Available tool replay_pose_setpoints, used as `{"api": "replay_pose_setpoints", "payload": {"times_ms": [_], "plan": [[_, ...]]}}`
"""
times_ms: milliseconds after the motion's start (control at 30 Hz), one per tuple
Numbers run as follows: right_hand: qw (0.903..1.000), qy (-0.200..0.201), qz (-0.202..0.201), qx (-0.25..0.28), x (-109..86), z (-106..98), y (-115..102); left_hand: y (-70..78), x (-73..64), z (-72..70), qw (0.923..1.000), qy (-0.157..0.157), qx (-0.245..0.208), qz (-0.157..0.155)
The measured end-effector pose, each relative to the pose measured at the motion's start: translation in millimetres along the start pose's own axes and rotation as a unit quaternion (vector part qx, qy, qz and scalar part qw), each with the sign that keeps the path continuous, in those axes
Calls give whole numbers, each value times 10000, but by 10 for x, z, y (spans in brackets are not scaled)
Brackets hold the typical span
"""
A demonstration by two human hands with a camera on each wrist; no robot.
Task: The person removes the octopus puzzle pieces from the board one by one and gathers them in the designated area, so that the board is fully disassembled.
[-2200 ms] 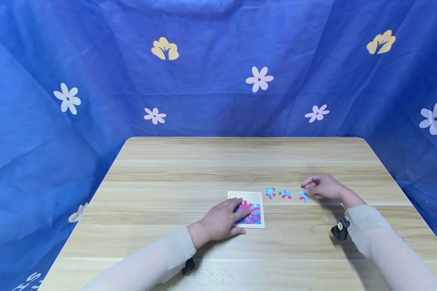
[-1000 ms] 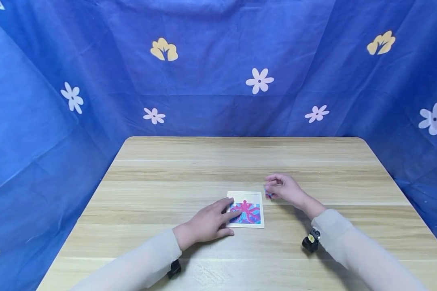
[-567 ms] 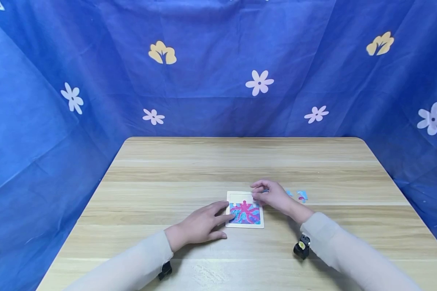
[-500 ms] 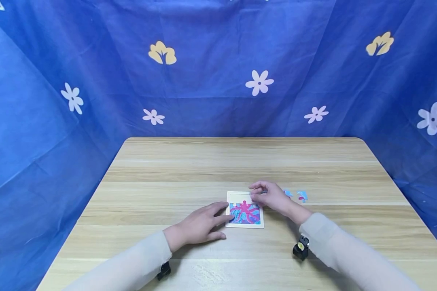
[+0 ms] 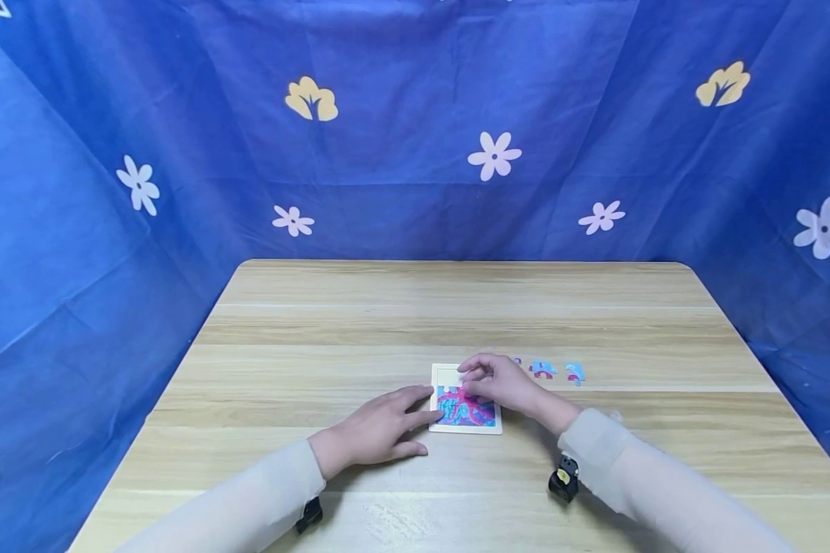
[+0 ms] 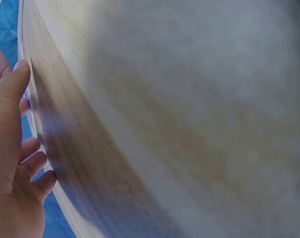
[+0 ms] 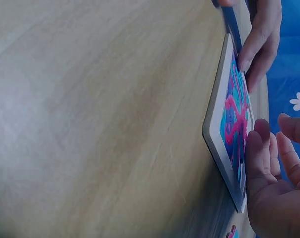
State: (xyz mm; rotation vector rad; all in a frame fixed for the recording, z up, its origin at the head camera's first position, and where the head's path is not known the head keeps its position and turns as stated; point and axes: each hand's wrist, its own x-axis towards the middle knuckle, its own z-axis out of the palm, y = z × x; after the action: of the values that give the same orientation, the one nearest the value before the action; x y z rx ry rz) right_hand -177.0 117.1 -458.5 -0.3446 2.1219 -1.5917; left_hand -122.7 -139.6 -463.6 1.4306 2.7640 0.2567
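Note:
A jigsaw puzzle (image 5: 456, 415) of a pink octopus on blue lies in a square cream tray (image 5: 466, 430), whose bare floor shows along the far side. The left hand (image 5: 380, 426) rests at the tray's left edge, fingers spread and fairly straight, touching rim and puzzle. Over the tray's right half, the right hand (image 5: 501, 382) lowers thumb and fingertips onto the puzzle's upper part. In the right wrist view no piece shows between the right hand's (image 7: 276, 173) loosely bent fingers. Blue-and-pink puzzle pieces lie right of the tray: one (image 5: 542, 370), another (image 5: 575, 373), and one (image 5: 517, 360) mostly hidden by the right hand.
The wood-grain table (image 5: 387, 322) has rounded far corners. A blue flowered curtain (image 5: 401, 207) hangs behind and beside it. A small clear object (image 5: 617, 416) lies near the right sleeve. Black wrist cameras hang under both cuffs.
The right hand has moved left from the rightmost piece, past the leftmost piece, to over the tray. The left hand has drawn back leftward from the puzzle's middle to the tray's left edge.

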Motion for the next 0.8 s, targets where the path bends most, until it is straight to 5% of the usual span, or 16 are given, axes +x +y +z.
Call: {"api": "replay_pose_setpoints", "payload": {"times_ms": [267,800], "plan": [[9944,233,-254,-1001,12,90,27,-10,4,14,10000,6,35,-4],[9740,621,-57,-2177,14,228,-13,-26,-4,40,9997,214,38,116]]}}
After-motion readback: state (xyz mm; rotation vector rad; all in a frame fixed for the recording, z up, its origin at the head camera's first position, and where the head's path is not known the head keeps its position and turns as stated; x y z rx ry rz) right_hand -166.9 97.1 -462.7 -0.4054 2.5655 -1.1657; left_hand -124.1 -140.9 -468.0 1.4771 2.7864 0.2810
